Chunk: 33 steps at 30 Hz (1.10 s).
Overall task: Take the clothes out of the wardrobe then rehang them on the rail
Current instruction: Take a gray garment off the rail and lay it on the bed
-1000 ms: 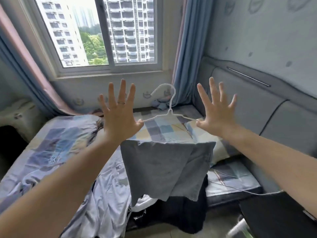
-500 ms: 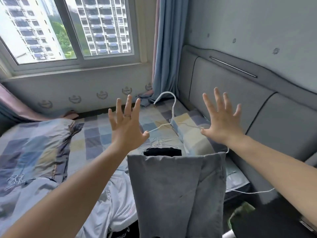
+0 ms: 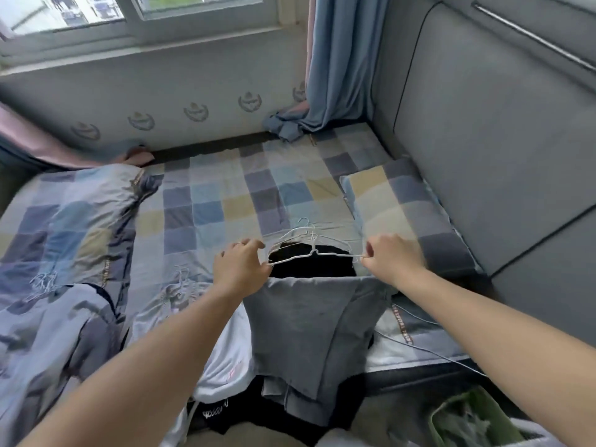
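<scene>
A white wire hanger (image 3: 314, 251) lies low over the bed, with grey trousers (image 3: 309, 333) draped over its bar and hanging down past the bed's edge. My left hand (image 3: 242, 269) pinches the hanger's left end and my right hand (image 3: 392, 258) pinches its right end. Under the hanger lies a black garment (image 3: 314, 267) with other white hangers (image 3: 298, 232) on it. A white garment (image 3: 225, 353) lies left of the trousers.
The bed has a checked sheet (image 3: 225, 195), a pillow (image 3: 400, 211) at right and a crumpled duvet (image 3: 64, 253) at left. A grey padded headboard (image 3: 483, 140) rises at right. Blue curtain (image 3: 335, 59) and window are at the back. A thin cable (image 3: 429, 348) crosses the bed's edge.
The hanger with the trousers has come down from chest height to the bed. My hands, spread wide before, have curled onto its ends. My view has tilted down.
</scene>
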### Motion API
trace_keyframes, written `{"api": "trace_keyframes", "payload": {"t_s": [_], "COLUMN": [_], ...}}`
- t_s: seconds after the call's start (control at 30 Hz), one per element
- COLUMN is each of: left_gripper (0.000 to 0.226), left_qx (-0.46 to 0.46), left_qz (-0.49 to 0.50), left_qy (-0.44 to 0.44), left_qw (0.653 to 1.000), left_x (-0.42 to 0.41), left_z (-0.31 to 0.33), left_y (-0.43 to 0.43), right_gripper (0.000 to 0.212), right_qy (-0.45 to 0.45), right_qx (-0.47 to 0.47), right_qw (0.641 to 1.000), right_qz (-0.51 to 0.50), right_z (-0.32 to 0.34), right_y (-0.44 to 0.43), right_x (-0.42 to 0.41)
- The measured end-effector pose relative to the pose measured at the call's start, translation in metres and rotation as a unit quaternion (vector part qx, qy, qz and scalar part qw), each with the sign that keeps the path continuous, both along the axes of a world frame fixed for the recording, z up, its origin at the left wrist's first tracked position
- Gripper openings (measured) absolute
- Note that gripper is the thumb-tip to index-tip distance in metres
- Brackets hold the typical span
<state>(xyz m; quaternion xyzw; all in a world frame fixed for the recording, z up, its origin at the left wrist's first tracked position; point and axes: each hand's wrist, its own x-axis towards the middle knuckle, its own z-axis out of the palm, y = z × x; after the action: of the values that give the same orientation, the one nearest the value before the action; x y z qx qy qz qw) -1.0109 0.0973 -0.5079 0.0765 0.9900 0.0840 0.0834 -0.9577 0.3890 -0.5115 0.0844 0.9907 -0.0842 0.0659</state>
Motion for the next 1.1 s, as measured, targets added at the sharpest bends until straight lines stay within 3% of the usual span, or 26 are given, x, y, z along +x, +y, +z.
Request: {"api": "trace_keyframes", "payload": {"t_s": [0.1, 0.27, 0.53, 0.87, 1.1], "left_gripper": [0.022, 0.043, 0.024, 0.025, 0.062], "left_qx": [-0.007, 0.006, 0.053, 0.114, 0.032], "left_qz": [0.034, 0.078, 0.092, 0.118, 0.061], "left_qy": [-0.055, -0.127, -0.166, -0.142, -0.132], "left_qw": [0.998, 0.989, 0.980, 0.976, 0.989], "left_x": [-0.021, -0.071, -0.168, -0.284, -0.246], "left_z": [-0.029, -0.088, -0.221, -0.363, -0.382], "left_y": [0.013, 0.022, 0.036, 0.062, 0.050], "right_gripper": [0.022, 0.021, 0.014, 0.074, 0.082], "right_qy": [-0.039, -0.054, -0.040, -0.075, -0.102], "right_qx": [-0.021, -0.082, -0.161, -0.137, -0.176], "right_qw": [0.999, 0.995, 0.985, 0.988, 0.979], "right_qz": [0.004, -0.011, -0.051, -0.003, -0.026], "right_z": [-0.038, -0.094, -0.220, -0.350, -0.371], "right_y": [0.009, 0.020, 0.038, 0.052, 0.036], "right_x": [-0.028, -0.077, -0.166, -0.244, -0.231]}}
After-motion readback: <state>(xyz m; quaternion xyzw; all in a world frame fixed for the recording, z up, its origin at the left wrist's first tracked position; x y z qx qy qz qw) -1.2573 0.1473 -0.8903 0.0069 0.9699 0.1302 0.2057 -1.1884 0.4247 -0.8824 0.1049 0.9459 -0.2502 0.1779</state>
